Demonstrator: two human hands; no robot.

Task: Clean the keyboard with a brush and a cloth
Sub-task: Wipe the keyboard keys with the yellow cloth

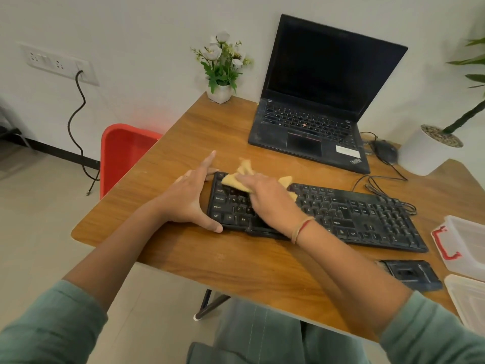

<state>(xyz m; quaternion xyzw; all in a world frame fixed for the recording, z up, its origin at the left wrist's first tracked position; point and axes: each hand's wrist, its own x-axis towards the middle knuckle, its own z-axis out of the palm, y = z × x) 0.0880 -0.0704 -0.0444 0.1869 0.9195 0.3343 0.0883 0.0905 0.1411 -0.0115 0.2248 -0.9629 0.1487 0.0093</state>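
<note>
Wooden desk (pixel 236 253) by a white wall carries the keyboard (pixel 354 214), its long axis running from the frame's centre down toward the right edge. At its left end the left hand (pixel 189 198) braces it, fingers spread, thumb on the near edge, while the right hand (pixel 270 198) presses the cloth (pixel 236 181) onto the upper-left keys with fingers laid flat and close together. Most keys lie right of the cloth, so the wipe likely has to travel rightward along that axis, and the right hand is the nearer one for it.
</note>
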